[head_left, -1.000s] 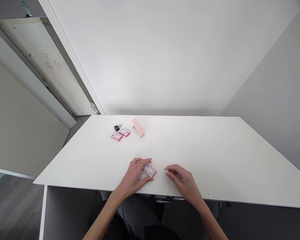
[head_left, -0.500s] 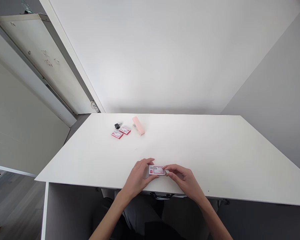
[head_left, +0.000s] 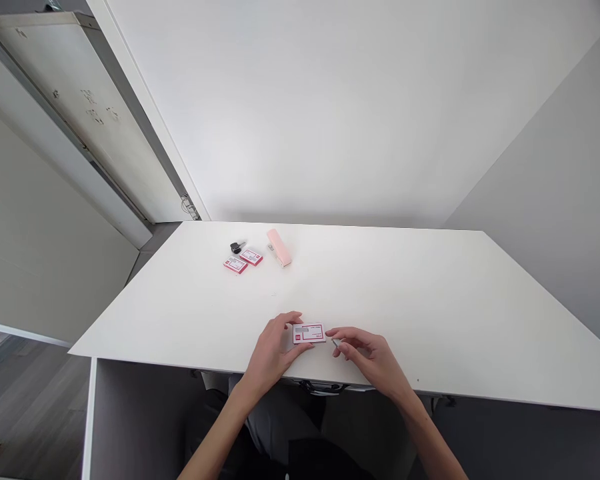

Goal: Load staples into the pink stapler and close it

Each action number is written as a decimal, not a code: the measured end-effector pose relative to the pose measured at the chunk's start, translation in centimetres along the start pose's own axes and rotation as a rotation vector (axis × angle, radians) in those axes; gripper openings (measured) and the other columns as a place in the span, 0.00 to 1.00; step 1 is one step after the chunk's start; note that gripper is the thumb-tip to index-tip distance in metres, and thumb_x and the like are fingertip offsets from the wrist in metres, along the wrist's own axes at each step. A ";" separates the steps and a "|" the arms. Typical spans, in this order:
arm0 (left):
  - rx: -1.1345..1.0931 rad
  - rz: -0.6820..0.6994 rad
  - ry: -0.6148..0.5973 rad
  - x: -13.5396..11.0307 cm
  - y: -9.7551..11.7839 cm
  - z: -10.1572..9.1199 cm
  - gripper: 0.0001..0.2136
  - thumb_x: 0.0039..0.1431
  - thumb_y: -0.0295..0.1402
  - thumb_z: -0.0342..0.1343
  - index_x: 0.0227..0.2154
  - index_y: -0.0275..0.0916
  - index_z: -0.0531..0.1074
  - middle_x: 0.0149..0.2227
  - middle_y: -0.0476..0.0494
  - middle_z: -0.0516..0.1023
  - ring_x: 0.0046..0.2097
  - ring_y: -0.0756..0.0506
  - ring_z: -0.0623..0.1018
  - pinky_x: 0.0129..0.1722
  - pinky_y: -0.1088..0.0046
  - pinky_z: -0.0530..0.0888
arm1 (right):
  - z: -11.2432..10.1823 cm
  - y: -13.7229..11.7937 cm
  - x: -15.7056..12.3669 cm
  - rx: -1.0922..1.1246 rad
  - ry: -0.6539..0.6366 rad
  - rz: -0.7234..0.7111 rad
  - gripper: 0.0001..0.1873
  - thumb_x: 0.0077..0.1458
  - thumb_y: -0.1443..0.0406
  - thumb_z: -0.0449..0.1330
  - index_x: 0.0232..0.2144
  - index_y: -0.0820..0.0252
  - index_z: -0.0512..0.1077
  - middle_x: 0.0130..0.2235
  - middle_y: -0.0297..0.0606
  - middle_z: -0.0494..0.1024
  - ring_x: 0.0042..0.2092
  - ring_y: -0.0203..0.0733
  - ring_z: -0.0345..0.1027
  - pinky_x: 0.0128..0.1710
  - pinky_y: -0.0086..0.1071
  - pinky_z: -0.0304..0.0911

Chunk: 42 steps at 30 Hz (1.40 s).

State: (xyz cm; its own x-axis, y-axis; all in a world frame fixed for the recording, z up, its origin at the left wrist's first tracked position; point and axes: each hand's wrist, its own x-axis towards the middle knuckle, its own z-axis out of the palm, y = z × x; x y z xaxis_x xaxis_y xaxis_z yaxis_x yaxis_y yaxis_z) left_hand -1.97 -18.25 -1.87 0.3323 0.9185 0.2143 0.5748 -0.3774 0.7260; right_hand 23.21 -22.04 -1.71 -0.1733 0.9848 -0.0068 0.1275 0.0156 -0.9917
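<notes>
Near the front edge of the white desk (head_left: pixel 380 287), my left hand (head_left: pixel 274 347) grips a small white and red staple box (head_left: pixel 309 333) by its left end, thumb on the near side and fingers on the far side. My right hand (head_left: pixel 367 353) is just off the box's right end. Between its thumb and fingers it pinches a small silvery piece (head_left: pixel 337 343) that looks like a strip of staples, partly hidden by the fingertips. A narrow gap separates this piece from the box.
Toward the back left of the desk lie two more red and white boxes (head_left: pixel 235 265), a black-headed key (head_left: pixel 237 247) and a pink stapler (head_left: pixel 279 248). A wall rises behind the desk. A dark drawer handle (head_left: pixel 323 387) shows below the front edge.
My right hand has drawn the small silvery piece a little away from the box's right end. The box in my left hand has shifted slightly left.
</notes>
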 end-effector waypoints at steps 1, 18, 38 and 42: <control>-0.005 -0.004 -0.003 0.0 0.0 0.0 0.24 0.63 0.39 0.66 0.60 0.51 0.66 0.52 0.48 0.79 0.52 0.42 0.78 0.53 0.62 0.76 | 0.0 0.0 0.0 0.012 -0.014 -0.005 0.14 0.67 0.52 0.60 0.43 0.52 0.80 0.53 0.41 0.83 0.37 0.42 0.78 0.43 0.39 0.71; -0.051 0.016 -0.087 -0.2 -0.1 -0.1 0.24 0.62 0.43 0.67 0.59 0.50 0.67 0.53 0.47 0.79 0.55 0.41 0.78 0.55 0.60 0.76 | -0.8 -0.6 0.2 -0.031 -0.174 0.046 0.19 0.66 0.49 0.58 0.44 0.54 0.79 0.37 0.39 0.86 0.33 0.44 0.78 0.40 0.40 0.74; 0.186 -0.096 0.096 0.6 0.9 0.3 0.17 0.65 0.39 0.58 0.54 0.43 0.67 0.28 0.54 0.70 0.37 0.43 0.76 0.51 0.56 0.70 | 0.2 0.1 0.3 -0.179 0.173 -0.013 0.18 0.66 0.48 0.59 0.44 0.54 0.78 0.45 0.42 0.83 0.44 0.48 0.77 0.45 0.40 0.74; 0.156 -0.081 0.087 0.6 0.8 0.4 0.16 0.67 0.38 0.55 0.55 0.43 0.68 0.29 0.53 0.74 0.37 0.43 0.76 0.49 0.58 0.71 | 0.5 0.0 0.4 -0.251 0.169 -0.102 0.16 0.67 0.50 0.60 0.45 0.52 0.79 0.49 0.43 0.82 0.45 0.49 0.76 0.49 0.43 0.73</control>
State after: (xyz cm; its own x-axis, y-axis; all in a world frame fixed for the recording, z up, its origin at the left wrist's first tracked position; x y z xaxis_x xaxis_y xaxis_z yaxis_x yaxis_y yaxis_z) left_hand -1.01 -18.02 -1.39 0.2185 0.9508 0.2197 0.7081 -0.3094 0.6347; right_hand 22.62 -21.79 -1.80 -0.0356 0.9905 0.1330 0.3585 0.1369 -0.9234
